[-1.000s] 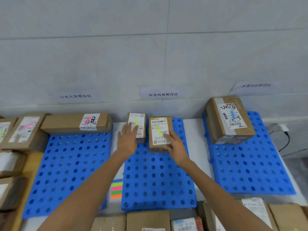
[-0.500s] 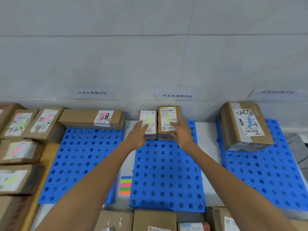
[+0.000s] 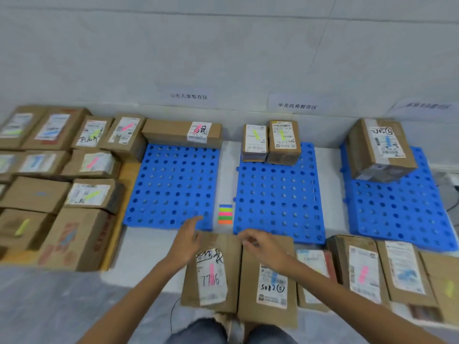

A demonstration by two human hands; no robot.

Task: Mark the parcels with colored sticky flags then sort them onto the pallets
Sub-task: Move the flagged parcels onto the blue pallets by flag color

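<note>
Over the near row of parcels, both hands hover empty.

Head view: left hand [image 3: 186, 240] spread, right hand [image 3: 263, 245] loosely curled, above the pink-flagged parcel [image 3: 211, 274] and blue-flagged parcel [image 3: 269, 279]; next, I judge, lifting each to its matching pallet: left pallet [image 3: 171, 187], right pallet [image 3: 402, 209].

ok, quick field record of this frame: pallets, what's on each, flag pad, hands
pallets: three blue, side by side along the wall
left pallet: one long parcel, pink flag
middle pallet: two small parcels side by side, yellow-green flags
right pallet: one large parcel, blue flag
flag pad: on the floor between left and middle pallets
left hand: empty, at pink-flagged parcel
right hand: empty, over blue-flagged parcel
</note>
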